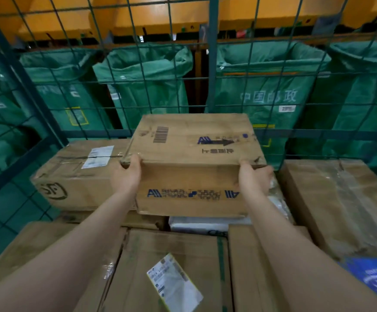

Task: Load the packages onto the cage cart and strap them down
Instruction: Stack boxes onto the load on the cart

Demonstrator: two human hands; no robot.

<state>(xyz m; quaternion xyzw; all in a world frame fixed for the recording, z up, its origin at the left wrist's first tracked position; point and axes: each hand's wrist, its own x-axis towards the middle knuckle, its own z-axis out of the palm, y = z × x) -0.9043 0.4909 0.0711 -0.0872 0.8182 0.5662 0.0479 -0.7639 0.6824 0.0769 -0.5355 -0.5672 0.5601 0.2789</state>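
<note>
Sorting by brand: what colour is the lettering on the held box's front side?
Blue lettering on the brown box; the head view shows it best.

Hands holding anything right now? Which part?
Yes. Both hands hold the cardboard box with blue print at its near top corners: left hand on the left corner, right hand on the right, thumbs over the top edge.
</note>
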